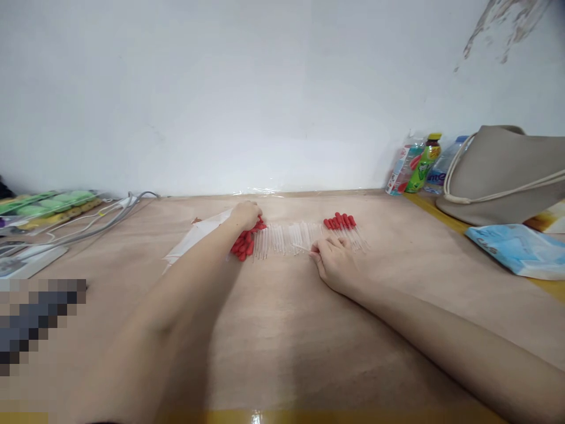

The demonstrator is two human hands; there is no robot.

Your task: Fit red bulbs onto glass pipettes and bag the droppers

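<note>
My left hand (246, 215) is closed at the top of a pile of red rubber bulbs (242, 246); its fingertips are hidden, so whether it grips a bulb I cannot tell. Between the pinched fingers of my right hand (334, 262) is a thin clear dropper tube (301, 247), pointing left. More clear tubes (276, 238) lie side by side in a row between my hands. Just beyond my right hand lie several droppers with red bulbs fitted (339, 221), their bulbs toward the wall. A white plastic bag (198, 234) lies partly under my left forearm.
At the back right, bottles (424, 165) stand by a grey-beige bag (507, 174). A blue-and-white packet (521, 250) lies in front of it. On the left are green-and-yellow packages (57, 206), grey cables (106, 224) and a white power strip (33, 262). The wall closes off the table's back.
</note>
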